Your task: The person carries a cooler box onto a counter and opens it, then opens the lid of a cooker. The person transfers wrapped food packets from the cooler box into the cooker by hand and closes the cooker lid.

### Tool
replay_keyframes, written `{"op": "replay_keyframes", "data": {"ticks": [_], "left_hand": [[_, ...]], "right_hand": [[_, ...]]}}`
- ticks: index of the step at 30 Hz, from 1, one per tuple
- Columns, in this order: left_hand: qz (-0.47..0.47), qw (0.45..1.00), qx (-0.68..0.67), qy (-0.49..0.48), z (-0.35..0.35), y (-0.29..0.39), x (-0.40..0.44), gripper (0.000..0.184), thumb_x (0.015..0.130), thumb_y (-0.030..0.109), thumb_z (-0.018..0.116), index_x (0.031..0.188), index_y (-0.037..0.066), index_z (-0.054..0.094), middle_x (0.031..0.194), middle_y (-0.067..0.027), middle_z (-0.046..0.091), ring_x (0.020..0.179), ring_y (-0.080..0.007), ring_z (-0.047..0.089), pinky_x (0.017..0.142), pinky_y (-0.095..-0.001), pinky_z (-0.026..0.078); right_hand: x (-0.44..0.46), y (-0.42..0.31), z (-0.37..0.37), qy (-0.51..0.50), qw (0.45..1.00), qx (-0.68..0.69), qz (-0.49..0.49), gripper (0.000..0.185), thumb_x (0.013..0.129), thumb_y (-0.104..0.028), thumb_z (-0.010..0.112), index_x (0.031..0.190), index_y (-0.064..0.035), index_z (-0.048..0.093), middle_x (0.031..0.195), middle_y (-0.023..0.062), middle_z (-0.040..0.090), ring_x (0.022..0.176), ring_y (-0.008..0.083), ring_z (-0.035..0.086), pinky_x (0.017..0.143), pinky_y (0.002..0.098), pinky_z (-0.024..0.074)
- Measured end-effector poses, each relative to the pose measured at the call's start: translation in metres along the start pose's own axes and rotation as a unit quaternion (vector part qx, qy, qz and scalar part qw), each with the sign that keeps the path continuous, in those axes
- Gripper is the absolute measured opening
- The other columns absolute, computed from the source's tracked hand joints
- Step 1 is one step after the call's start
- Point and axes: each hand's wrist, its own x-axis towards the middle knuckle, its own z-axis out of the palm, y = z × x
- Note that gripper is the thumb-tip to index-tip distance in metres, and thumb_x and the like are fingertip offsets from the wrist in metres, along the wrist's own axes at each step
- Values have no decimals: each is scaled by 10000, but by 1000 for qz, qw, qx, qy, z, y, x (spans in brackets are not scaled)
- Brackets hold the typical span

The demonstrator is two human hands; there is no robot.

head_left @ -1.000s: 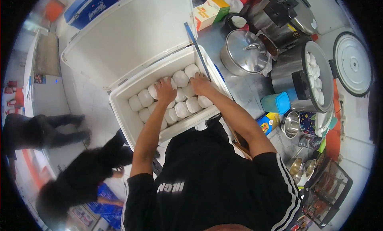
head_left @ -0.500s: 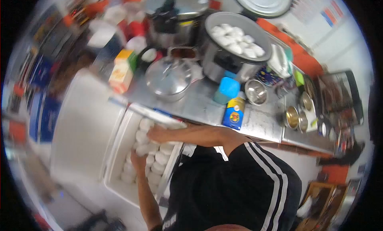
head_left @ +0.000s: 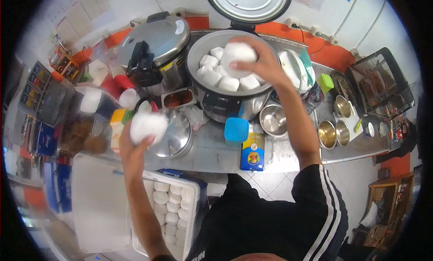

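Note:
My left hand (head_left: 135,146) holds a white round packet (head_left: 149,127) above the lidded steel pot (head_left: 173,137). Another white packet (head_left: 238,58) is in my right hand (head_left: 264,60), over the open cooker (head_left: 195,48), where several similar packets (head_left: 230,84) lie. Below my left arm stands the white cooler box (head_left: 195,202), with its lid open and rows of white packets (head_left: 172,207) inside.
A closed large cooker (head_left: 155,40) stands at the back left. On the steel counter (head_left: 205,150) are a blue-lidded container (head_left: 236,129), a blue and yellow pack (head_left: 253,153) and metal bowls (head_left: 273,120). The cooler lid (head_left: 101,202) lies open at left.
Both hands have left the cooler and risen over the counter, each now with a white packet. The view has turned toward the counter and cookers.

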Motion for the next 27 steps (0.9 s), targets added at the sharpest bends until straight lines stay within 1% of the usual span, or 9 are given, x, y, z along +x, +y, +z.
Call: {"op": "replay_keyframes", "data": {"ticks": [2,6,8,12,14,20,22,26,27], "left_hand": [[156,978,128,-57,40,22,73,546,674,71,732,1166,-19,513,1097,-139,594,1044,-218,573,925,-331,441],[108,936,127,-310,126,53,205,559,601,38,772,1095,59,511,1064,-91,580,1005,-196,585,875,-318,469],[168,832,357,-390,164,49,264,548,566,48,770,1066,94,552,1023,-95,590,973,-231,598,851,-342,475],[158,680,505,-508,234,1,321,543,553,53,748,1075,127,617,948,-98,610,933,-286,609,851,-376,471],[41,586,582,-563,266,-12,319,629,537,-56,685,1127,159,660,1114,-131,637,982,-309,611,840,-387,485],[69,624,546,-555,272,-44,319,488,639,-16,493,1042,153,712,1039,-155,674,966,-309,627,835,-373,483],[29,547,634,-546,279,-24,312,475,633,23,527,1065,123,698,1072,-164,665,979,-304,629,857,-372,479],[-17,538,651,-536,274,-31,311,401,649,89,562,1025,69,701,1040,-190,664,967,-314,637,888,-366,476],[2,604,617,-505,269,-26,306,434,631,68,559,1043,82,695,1101,-188,637,1019,-327,607,912,-374,464]], "right_hand": [[27,29,-38,-13,997,-69,23,499,664,-175,782,1123,-66,619,1028,93,647,937,185,610,856,316,476],[69,101,-86,-103,971,-215,7,535,608,-182,786,1088,-73,576,983,110,627,909,228,612,826,348,480],[86,127,-99,-158,960,-231,16,557,572,-196,795,1062,-77,558,944,120,622,882,251,614,798,365,482],[115,173,-107,-382,872,-302,55,653,462,-237,796,1045,-86,543,930,133,622,864,305,606,760,407,467],[119,210,-96,-517,808,-279,52,621,478,-243,776,1039,-81,564,923,137,624,882,313,608,760,416,463],[105,236,-66,-593,739,-294,127,583,509,-266,771,1046,-103,615,970,153,663,923,330,626,797,423,481],[99,235,-65,-579,749,-307,97,590,509,-267,779,1055,-110,620,978,157,667,932,337,629,807,427,485],[92,222,-67,-572,737,-351,77,646,497,-251,802,1103,-120,621,978,151,668,952,343,627,812,435,490],[95,217,-66,-586,732,-334,96,675,486,-243,811,1122,-121,619,975,148,668,952,341,627,814,435,491]]}}
